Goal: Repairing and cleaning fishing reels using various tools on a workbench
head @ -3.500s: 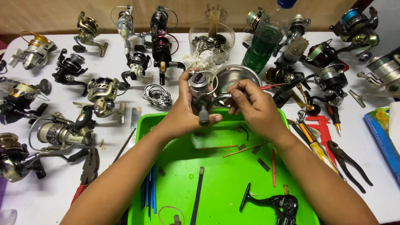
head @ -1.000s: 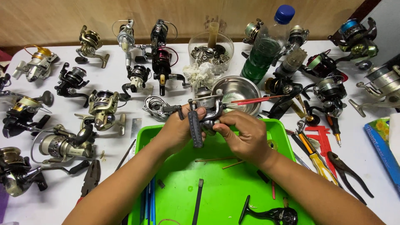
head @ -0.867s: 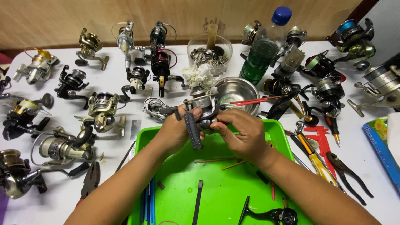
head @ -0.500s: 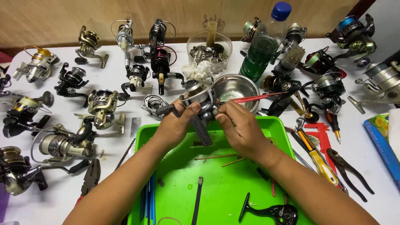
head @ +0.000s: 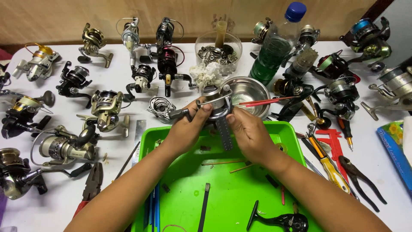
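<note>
Spinning reels lie scattered across the white table (head: 128,141) at the far left, metal bodies in gold, grey and black with wire bails and cranked handles, and red-handled pliers (head: 91,184) lie near the edge. The left hand (head: 184,131) has its fingers closed around the body of the grey spinning reel (head: 216,109), thumb pressed on the upper side; the reel is held just above the far rim of the bright green plastic tray (head: 240,202), in front of the steel bowl (head: 246,91). Compared with a moment ago, the reel's ribbed dark foot (head: 224,134) has swung from slanting leftward to pointing nearly straight down, and the spool end now faces up, so the person has turned the reel over in the grip to bring a different face to view. The right hand (head: 251,135) pinches the reel from the other side, fingertips together on its lower body beside the foot. In the tray lie thin sticks, a dark flat strip and a black reel handle (head: 279,221), smooth and matte. Further right stand a green plastic bottle (head: 274,49) with blue cap, yellow-handled screwdrivers (head: 328,161), black pliers (head: 362,182) and more reels.
</note>
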